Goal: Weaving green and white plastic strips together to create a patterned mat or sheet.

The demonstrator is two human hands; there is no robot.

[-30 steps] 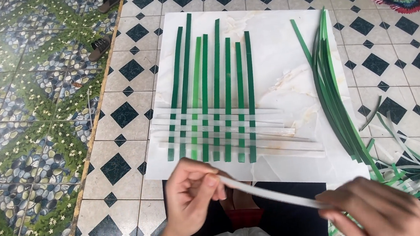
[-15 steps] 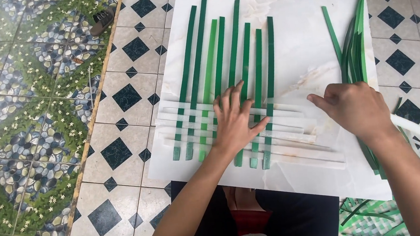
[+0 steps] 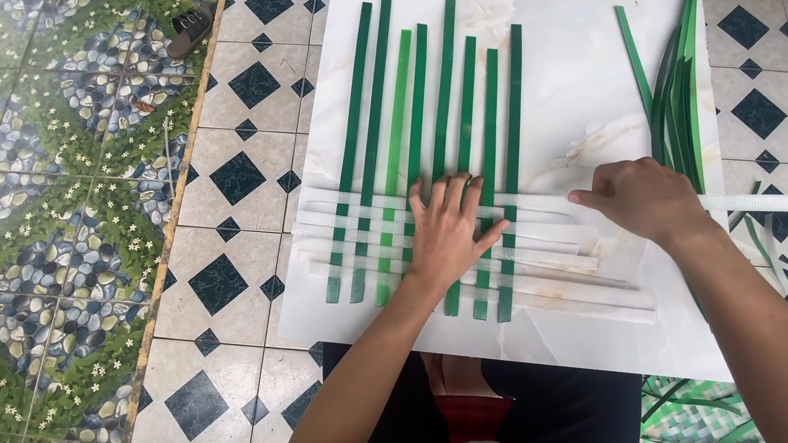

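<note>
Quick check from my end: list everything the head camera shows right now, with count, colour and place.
Upright green weaving strips: eight, dark and lighter green, side by side on the board, lower ends interlaced.
Crosswise white weaving strips: several, exact count unclear, white, woven across the green ones near the board's lower half.
White marble-look board: one, white, flat on the floor.
Loose bundle of green strips: one bundle, green, on the board's right edge.
White strip at the right: one, white, runs from the right hand to the frame edge.
Small dark shoe: one, brown-grey, floor, top left.
Patterned floor tiles: cream with dark diamonds; green floral ones left.
Left hand: flat on the weave.
Right hand: on the board, at the white strips' right ends.
</note>
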